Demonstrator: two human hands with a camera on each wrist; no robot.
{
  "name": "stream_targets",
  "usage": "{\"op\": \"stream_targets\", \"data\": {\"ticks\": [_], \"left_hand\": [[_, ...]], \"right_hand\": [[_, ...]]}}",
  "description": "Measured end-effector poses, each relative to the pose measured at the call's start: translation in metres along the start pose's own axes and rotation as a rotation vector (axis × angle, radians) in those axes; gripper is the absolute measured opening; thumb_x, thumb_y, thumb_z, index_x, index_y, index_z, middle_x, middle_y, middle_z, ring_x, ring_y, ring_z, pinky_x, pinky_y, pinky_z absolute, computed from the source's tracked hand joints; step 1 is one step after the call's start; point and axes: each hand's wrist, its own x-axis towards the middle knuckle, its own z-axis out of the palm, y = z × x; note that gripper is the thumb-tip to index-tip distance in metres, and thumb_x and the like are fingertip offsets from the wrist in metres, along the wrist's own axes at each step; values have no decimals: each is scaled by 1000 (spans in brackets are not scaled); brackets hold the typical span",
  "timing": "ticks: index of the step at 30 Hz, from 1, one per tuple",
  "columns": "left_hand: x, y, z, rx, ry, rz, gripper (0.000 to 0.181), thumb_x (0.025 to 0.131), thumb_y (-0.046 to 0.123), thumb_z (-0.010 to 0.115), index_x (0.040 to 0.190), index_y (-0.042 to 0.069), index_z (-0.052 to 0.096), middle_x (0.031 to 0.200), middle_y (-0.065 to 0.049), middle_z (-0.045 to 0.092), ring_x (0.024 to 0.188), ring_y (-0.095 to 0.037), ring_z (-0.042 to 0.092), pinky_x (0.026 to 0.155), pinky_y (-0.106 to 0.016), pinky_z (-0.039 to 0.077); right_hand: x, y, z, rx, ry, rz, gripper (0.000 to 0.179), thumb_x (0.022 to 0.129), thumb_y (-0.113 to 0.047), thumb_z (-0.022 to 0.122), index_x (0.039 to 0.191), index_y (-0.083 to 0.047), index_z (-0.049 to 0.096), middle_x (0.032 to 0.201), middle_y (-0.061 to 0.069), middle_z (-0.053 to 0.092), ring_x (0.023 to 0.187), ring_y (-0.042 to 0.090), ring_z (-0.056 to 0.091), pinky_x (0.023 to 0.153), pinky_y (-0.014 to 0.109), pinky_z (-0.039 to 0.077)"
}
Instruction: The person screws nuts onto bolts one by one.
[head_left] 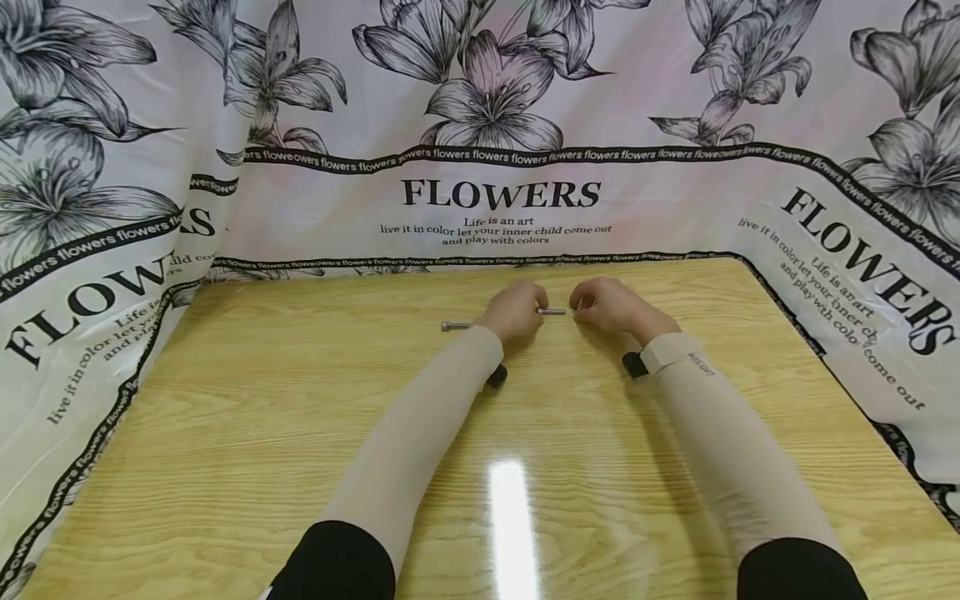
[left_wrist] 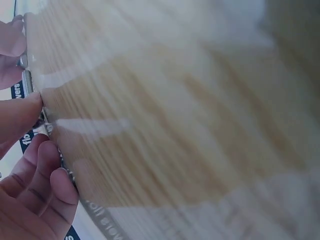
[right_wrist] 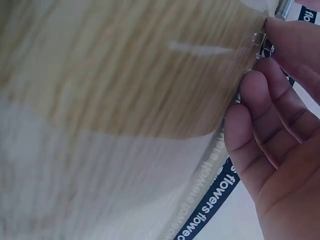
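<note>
Bolt (head_left: 555, 312) in a pinch of left fingers (left_wrist: 48, 155), small metal piece (right_wrist: 269, 50) likewise between right fingers (right_wrist: 275, 75)

we are seeing a silver bolt (head_left: 553, 312) jutting level from the left hand (head_left: 513, 312), a tiny shiny piece (right_wrist: 270, 50) in the right hand (head_left: 611, 307), another bolt (head_left: 454, 326) lying leftmost, partly hidden.

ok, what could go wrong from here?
1. The left hand pinches a slim bolt, which might slip or tilt.
2. The right hand seems to pinch a tiny metal piece; if dropped, it could skitter across the smooth tabletop.
3. A second bolt lies right by the left hand, so it could get knocked.
</note>
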Motion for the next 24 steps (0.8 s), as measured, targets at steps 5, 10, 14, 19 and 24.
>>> {"op": "stream_targets", "data": {"ticks": [5, 10, 14, 19, 24], "left_hand": [[0, 1, 1, 19, 8, -9, 18, 92, 14, 64, 109, 12, 69, 111, 0, 64, 103, -16, 59, 86, -32, 49], [0, 2, 2, 55, 6, -10, 10, 93, 14, 62, 100, 12, 68, 102, 1, 64, 93, -14, 59, 79, -31, 50], [1, 2, 3, 64, -2, -11, 6, 94, 13, 59, 95, 13, 65, 97, 3, 62, 89, -12, 58, 76, -30, 49], [2, 0, 4, 47, -1, 3, 6, 95, 15, 57, 96, 13, 63, 95, 2, 61, 85, -12, 56, 74, -29, 48], [-1, -2, 2, -6, 31, 29, 11, 96, 16, 56, 104, 13, 63, 101, 1, 62, 89, -12, 57, 80, -30, 48]], "right_hand": [[0, -4, -1, -11, -12, 5, 16, 88, -5, 65, 102, 0, 68, 97, 15, 67, 92, 29, 60, 83, 44, 48], [1, -7, 0, -53, -23, 10, 16, 89, -6, 63, 103, 2, 68, 101, 16, 67, 96, 30, 61, 86, 45, 48], [1, -5, 1, -68, -35, 9, 14, 90, -7, 61, 100, 0, 67, 96, 13, 67, 88, 26, 60, 79, 42, 49], [-1, -1, 2, -44, -17, 3, 12, 89, -10, 62, 97, -2, 66, 94, 12, 66, 87, 25, 60, 78, 41, 49], [-5, 2, 1, -15, 19, -11, 11, 88, -11, 63, 97, -4, 65, 92, 11, 65, 86, 24, 60, 76, 40, 49]]}}
